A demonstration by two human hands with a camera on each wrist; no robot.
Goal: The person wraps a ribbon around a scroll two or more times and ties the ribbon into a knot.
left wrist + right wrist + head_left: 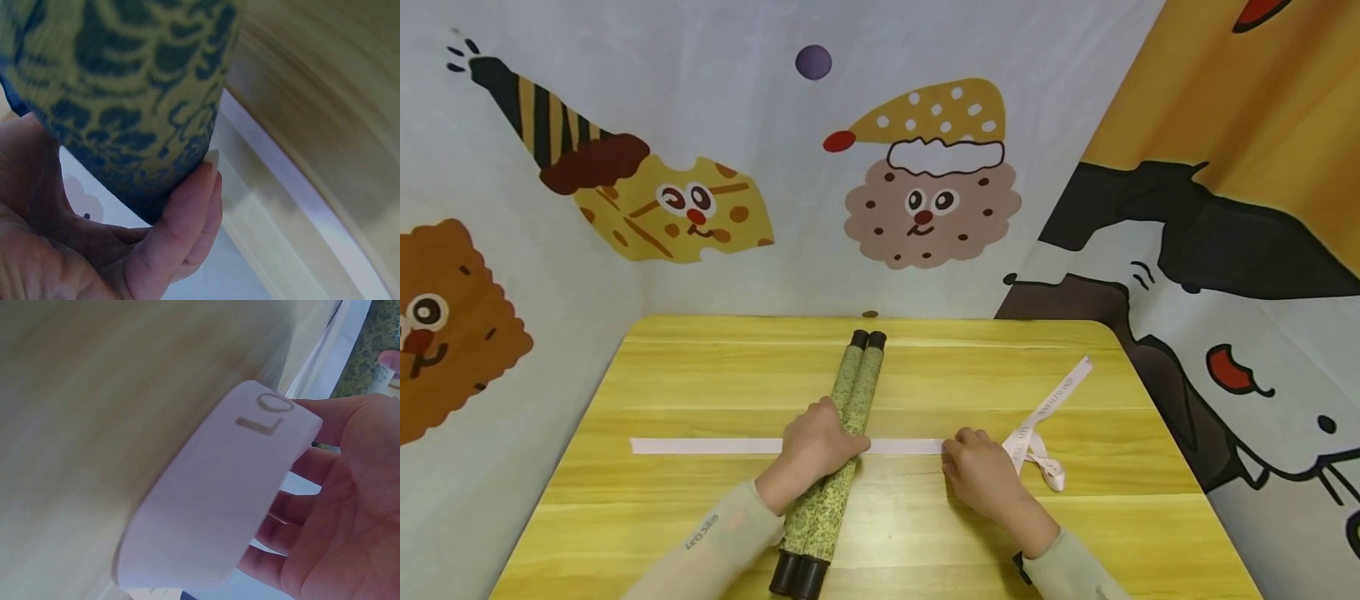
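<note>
A pair of rolled scrolls, green-yellow patterned with black end caps, lies side by side and slightly slanted. My left hand grips them around the middle; in the left wrist view the fingers curl against one patterned roll. A pale pink ribbon stretches straight across the table on both sides of the scrolls; my left hand hides the crossing. To the right, my right hand pinches the ribbon. In the right wrist view, the printed ribbon loops out from between thumb and fingers.
The ribbon's loose, printed tail twists and curls to the right of my right hand. Beneath everything is a yellow wood-grain table. A cartoon-printed cloth hangs behind the table and at its sides.
</note>
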